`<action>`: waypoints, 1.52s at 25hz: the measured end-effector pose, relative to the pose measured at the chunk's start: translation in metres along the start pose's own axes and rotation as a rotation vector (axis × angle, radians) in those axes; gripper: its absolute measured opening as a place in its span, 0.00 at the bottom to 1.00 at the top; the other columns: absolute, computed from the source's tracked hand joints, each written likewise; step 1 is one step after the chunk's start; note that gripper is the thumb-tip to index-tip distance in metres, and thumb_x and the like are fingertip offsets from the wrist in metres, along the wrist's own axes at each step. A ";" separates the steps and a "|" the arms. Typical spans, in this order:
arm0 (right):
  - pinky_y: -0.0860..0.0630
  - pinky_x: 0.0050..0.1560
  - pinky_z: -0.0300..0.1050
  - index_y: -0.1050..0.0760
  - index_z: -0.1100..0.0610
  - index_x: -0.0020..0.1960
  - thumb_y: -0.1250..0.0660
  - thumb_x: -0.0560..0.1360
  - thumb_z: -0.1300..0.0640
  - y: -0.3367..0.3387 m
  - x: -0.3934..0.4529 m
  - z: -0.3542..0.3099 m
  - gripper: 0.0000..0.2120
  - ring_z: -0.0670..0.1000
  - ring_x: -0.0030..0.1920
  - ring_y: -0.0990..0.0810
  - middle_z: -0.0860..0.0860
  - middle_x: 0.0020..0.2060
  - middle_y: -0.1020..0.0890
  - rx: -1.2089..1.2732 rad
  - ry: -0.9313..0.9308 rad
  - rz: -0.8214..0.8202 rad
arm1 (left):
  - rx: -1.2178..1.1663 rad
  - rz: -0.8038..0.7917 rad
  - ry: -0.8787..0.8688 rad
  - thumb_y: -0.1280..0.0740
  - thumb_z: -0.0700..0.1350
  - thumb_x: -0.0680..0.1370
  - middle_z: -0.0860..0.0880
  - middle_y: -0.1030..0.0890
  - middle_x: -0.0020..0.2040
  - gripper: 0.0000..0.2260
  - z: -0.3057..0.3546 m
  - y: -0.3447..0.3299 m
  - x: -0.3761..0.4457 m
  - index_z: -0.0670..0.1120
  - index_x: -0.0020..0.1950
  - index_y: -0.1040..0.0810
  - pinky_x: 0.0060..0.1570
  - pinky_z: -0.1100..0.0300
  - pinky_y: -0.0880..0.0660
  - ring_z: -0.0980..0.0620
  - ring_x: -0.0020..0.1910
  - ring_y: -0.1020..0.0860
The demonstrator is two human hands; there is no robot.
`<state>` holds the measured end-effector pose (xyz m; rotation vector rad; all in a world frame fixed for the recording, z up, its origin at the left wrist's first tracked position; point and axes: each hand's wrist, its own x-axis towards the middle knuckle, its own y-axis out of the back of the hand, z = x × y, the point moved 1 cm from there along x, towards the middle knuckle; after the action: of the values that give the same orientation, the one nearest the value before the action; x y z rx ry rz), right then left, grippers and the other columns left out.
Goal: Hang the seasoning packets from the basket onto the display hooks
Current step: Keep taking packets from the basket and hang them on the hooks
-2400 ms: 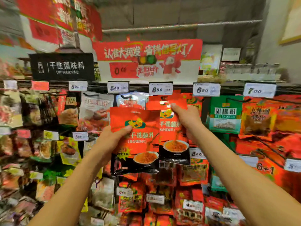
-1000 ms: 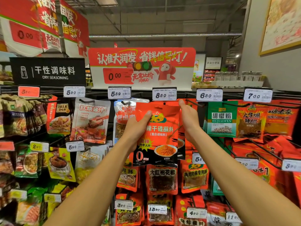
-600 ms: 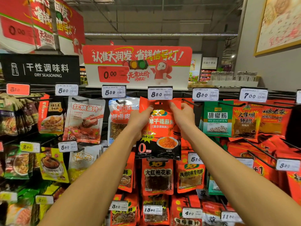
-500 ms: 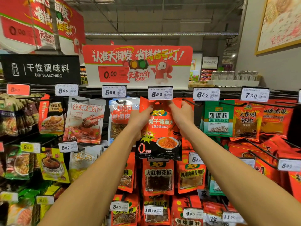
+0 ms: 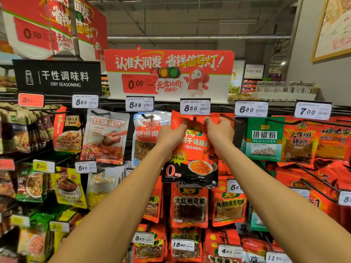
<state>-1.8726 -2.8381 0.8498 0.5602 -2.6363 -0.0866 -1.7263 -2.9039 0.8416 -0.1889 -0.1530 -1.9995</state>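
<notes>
Since 2.4 s ago, both hands have risen from mid-rack to the top row, and the packet has gone from the left hand alone to a two-handed grip right under the 8.50 price tag.

Left hand: fingers pinch the upper left edge of the red seasoning packet, thumb on the front face near the top seam.
Right hand: fingers pinch the upper right edge of the same packet, thumb pointing in toward the hang hole.
Both forearms stretch up and forward from the bottom of the view.

Packet position: held upright, printed face toward the camera, its black lower band hanging free over the row below. The top edge touches or sits just under the 8.50 tag. A small dark mark shows at the top centre, between the two thumbs; I cannot tell whether the hook has passed through the hole.

Neighbours: a pale blue-and-white packet hangs just left, under the 5.39 tag, partly hidden by the left hand. A green pepper-powder packet hangs to the right, under the 6.30 tag. Another red packet with a dark window hangs directly below the held one.

Above the rack stands a red-and-white promotional sign; to its left is a black "DRY SEASONING" sign.
</notes>
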 end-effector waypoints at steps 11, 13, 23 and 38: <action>0.32 0.73 0.57 0.45 0.56 0.80 0.45 0.84 0.51 -0.005 -0.037 0.039 0.26 0.60 0.73 0.30 0.56 0.75 0.30 -0.056 -0.010 -0.239 | 0.268 -0.038 -0.137 0.28 0.47 0.77 0.51 0.18 0.58 0.17 -0.058 0.006 -0.006 0.52 0.64 0.26 0.58 0.50 0.23 0.50 0.55 0.20; 0.30 0.69 0.53 0.41 0.59 0.78 0.45 0.84 0.55 -0.012 -0.017 0.040 0.23 0.61 0.70 0.28 0.58 0.72 0.27 -0.110 -0.063 -0.243 | 0.371 0.019 -0.114 0.28 0.46 0.75 0.48 0.16 0.56 0.12 -0.055 -0.007 0.012 0.49 0.57 0.22 0.56 0.51 0.22 0.47 0.53 0.19; 0.25 0.64 0.50 0.25 0.54 0.70 0.41 0.83 0.57 0.037 -0.010 0.068 0.17 0.52 0.65 0.23 0.52 0.66 0.21 0.106 -0.101 -0.244 | 0.236 0.033 -0.116 0.31 0.46 0.80 0.55 0.22 0.63 0.20 -0.056 0.004 -0.010 0.46 0.71 0.26 0.62 0.55 0.26 0.54 0.59 0.23; 0.26 0.26 0.41 0.23 0.61 0.42 0.38 0.81 0.65 0.159 -0.259 0.357 0.10 0.51 0.23 0.20 0.54 0.26 0.18 0.106 -0.759 -0.535 | -0.037 -0.082 0.744 0.41 0.40 0.83 0.48 0.21 0.36 0.10 -0.311 -0.019 -0.250 0.45 0.47 0.22 0.36 0.60 0.26 0.50 0.33 0.24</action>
<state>-1.8743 -2.5993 0.4463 1.5079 -3.1162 -0.3905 -1.6598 -2.7340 0.4866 0.5452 0.3556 -2.0260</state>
